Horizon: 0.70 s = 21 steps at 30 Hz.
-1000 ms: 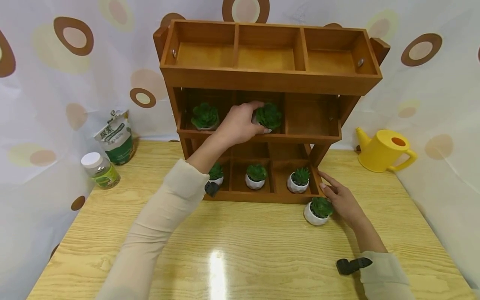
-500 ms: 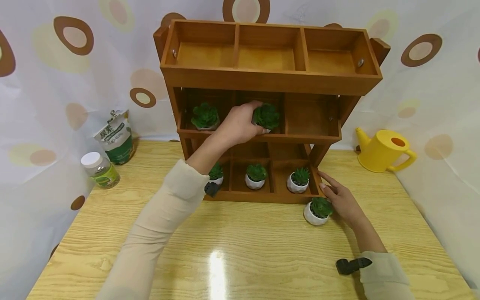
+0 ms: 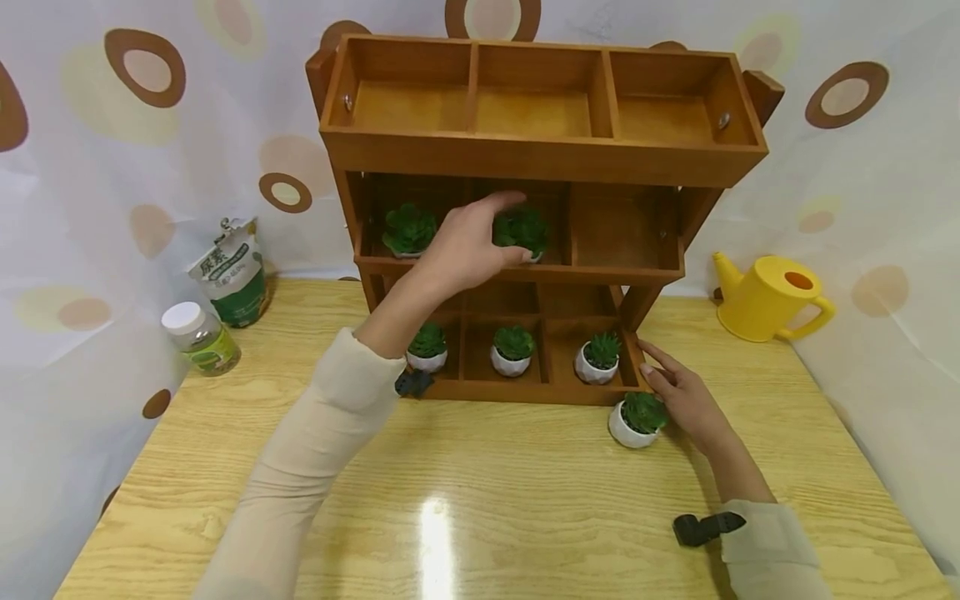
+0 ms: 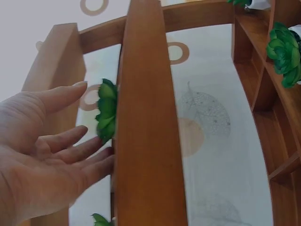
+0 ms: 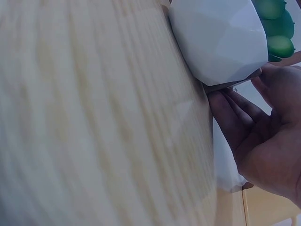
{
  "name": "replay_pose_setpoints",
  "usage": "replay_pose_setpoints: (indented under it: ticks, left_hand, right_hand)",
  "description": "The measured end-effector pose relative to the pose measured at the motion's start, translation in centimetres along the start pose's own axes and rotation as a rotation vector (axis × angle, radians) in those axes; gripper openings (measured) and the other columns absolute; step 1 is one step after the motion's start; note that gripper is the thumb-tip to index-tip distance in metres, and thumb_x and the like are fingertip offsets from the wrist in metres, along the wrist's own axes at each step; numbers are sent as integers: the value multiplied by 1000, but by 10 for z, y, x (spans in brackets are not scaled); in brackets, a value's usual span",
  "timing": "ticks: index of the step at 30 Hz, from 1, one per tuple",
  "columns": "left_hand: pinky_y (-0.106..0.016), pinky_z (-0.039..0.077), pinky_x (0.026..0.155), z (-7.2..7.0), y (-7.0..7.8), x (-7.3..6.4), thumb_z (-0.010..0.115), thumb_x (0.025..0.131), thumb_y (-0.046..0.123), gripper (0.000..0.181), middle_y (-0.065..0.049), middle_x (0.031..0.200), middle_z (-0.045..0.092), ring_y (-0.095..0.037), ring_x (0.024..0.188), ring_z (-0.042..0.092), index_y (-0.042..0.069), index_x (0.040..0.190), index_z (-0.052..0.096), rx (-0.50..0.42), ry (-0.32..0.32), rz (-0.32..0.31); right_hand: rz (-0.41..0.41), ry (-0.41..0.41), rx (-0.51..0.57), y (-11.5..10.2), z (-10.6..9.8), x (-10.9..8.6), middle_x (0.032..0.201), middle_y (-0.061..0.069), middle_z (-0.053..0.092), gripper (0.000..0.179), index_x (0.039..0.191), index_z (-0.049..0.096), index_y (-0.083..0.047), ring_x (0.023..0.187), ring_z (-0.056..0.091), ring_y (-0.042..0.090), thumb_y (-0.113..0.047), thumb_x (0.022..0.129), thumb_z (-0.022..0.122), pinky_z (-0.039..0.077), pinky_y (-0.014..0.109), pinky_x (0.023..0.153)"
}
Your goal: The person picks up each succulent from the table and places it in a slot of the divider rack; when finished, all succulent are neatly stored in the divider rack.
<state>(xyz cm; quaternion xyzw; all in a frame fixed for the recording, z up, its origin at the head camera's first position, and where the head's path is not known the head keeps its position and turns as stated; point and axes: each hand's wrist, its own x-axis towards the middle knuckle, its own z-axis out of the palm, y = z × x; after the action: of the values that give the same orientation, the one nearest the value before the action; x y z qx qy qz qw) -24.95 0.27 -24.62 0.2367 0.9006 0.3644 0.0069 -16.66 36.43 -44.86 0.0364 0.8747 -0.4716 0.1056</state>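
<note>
My left hand (image 3: 468, 246) hovers at the middle tier of a wooden shelf (image 3: 547, 161), thumb and forefinger spread around a potted succulent (image 3: 522, 232) in the centre compartment. In the left wrist view the fingers (image 4: 77, 153) are apart beside its green leaves (image 4: 107, 110); a shelf board hides the pot. Another succulent (image 3: 409, 229) fills the compartment to the left. My right hand (image 3: 686, 404) holds the lower right corner of the shelf, thumb on the side wall's edge and fingers along its outside. Just in front of that hand, a succulent in a white faceted pot (image 3: 636, 421) stands on the table.
Three small potted succulents, a left one (image 3: 427, 346), a middle one (image 3: 513, 350) and a right one (image 3: 598, 358), sit in the bottom tier. A yellow watering can (image 3: 771, 300) stands at right; a capped jar (image 3: 201, 337) and a pouch (image 3: 232, 279) stand at left.
My left hand has let go of the succulent in the centre compartment and drawn slightly left, its fingers spreading. That plant has shifted a little left. The right hand stays put.
</note>
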Motion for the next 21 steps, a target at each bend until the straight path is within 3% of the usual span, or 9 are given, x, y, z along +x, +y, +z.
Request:
replay_pose_setpoints:
  ticks: [5, 12, 16, 21]
  left_hand:
    - [-42, 38, 119, -4, 2, -14, 74, 92, 41, 77, 3, 160, 43, -20, 147, 42, 23, 157, 38, 15, 46, 40]
    - [-39, 41, 117, 1, 5, -37, 76, 89, 49, 81, 0, 156, 49, -18, 142, 48, 24, 157, 39, -85, 142, 156]
    - [-37, 45, 113, 12, 4, -47, 78, 88, 46, 80, -3, 153, 52, -21, 137, 54, 21, 155, 43, -154, 166, 198]
    - [-32, 46, 112, 30, 2, -59, 80, 88, 39, 75, -2, 153, 53, -21, 136, 55, 20, 153, 47, -274, 144, 252]
  right_hand:
    - [0, 4, -5, -3, 0, -2, 163, 24, 31, 66, 164, 18, -33, 148, 35, 46, -56, 105, 39, 30, 64, 117]
    - [3, 8, -7, -2, 0, -1, 163, 24, 31, 67, 164, 18, -32, 147, 36, 46, -57, 105, 39, 30, 64, 117]
    - [1, 9, -10, -1, 0, 0, 162, 25, 33, 67, 164, 18, -32, 146, 38, 46, -57, 105, 39, 31, 64, 117]
    - [3, 9, -20, 0, -1, 1, 163, 25, 31, 67, 164, 18, -32, 147, 36, 47, -57, 105, 39, 30, 65, 117]
